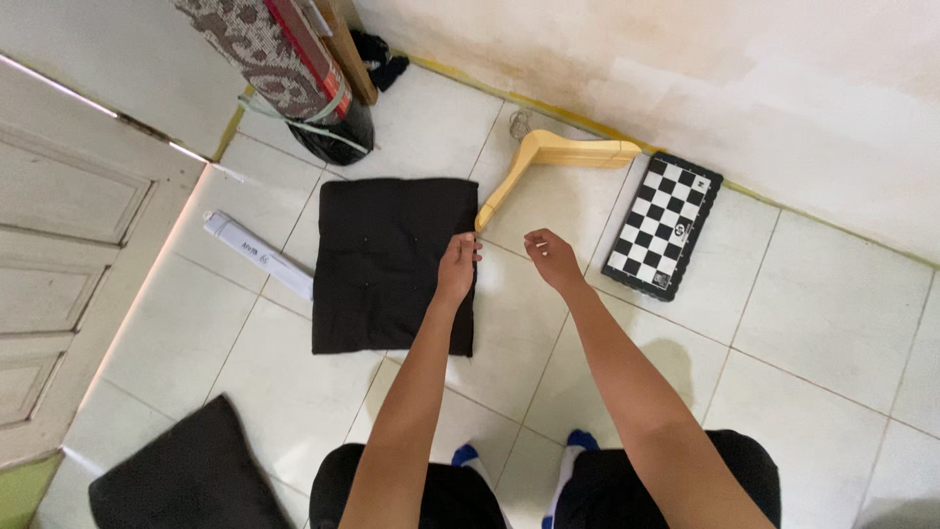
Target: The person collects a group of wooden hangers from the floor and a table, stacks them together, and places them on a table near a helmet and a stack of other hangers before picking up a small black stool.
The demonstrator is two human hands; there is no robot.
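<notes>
At the bottom centre of the frame the person's knees, in dark shorts, frame both forearms, which extend up toward the middle of the picture. A second dark cloth [191,470] lies at the lower left, well apart from either hand.

The left hand [457,266] rests on the right edge of the folded black cloth [392,264], fingers curled down and pinching that edge. The right hand [551,257] hangs just beside it over bare tile, fingers loosely bent and holding nothing.

The folded black cloth lies flat at centre frame, its longer side running top to bottom. It spreads left from the left hand's fingers; the left hand is the nearer one.

Beyond the hands, the wooden hanger [548,162] points its lower arm toward the cloth's upper right corner. A chequered board [663,223] lies to the right, a white tube [257,255] to the left, and a rolled mat [284,59] at the upper left.
</notes>
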